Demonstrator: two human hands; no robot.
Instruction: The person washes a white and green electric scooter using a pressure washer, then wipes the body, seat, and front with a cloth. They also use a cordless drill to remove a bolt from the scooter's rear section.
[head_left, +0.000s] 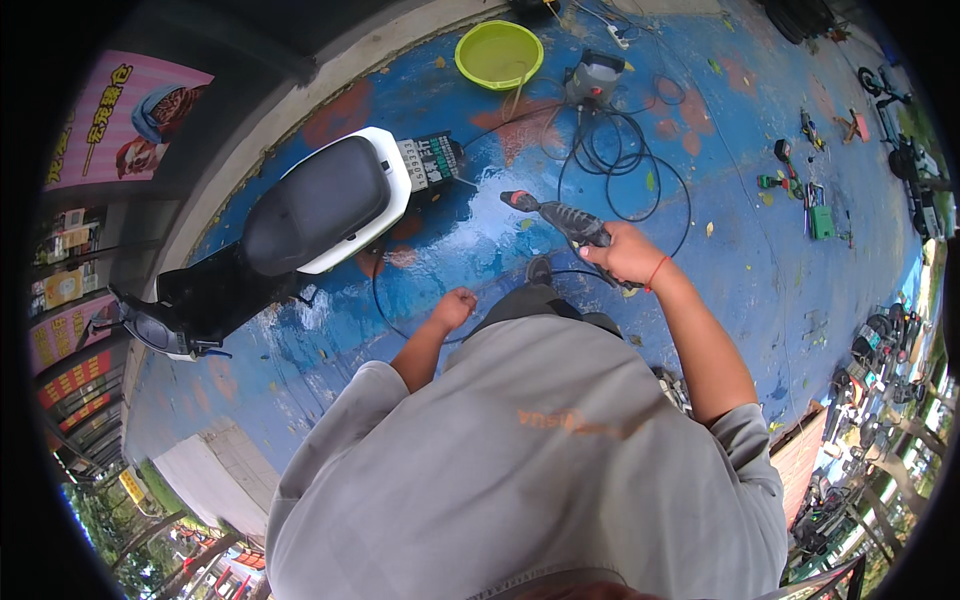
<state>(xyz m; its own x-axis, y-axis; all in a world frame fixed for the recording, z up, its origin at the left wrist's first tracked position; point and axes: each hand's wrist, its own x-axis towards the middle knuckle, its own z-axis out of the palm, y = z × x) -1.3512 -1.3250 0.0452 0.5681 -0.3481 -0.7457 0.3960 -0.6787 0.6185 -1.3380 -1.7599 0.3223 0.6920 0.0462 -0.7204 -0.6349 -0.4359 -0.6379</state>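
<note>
My right hand is wrapped around the grip of a dark pressure washer spray gun. Its orange-ringed nozzle points left towards the rear of an electric scooter with a black seat and white tail trim. Loosely curled and with nothing visible in it, my left hand hangs by my thigh, apart from the scooter. Beyond the gun stands a grey pressure washer, its black hose looped on the floor. Part of the hose passes behind my legs. Water shines on the blue floor beside the scooter's tail.
A yellow-green basin of cloudy water stands at the top, near a power strip. Cordless tools and a green case lie at right. Parked scooters line the right edge; a concrete kerb runs behind the scooter.
</note>
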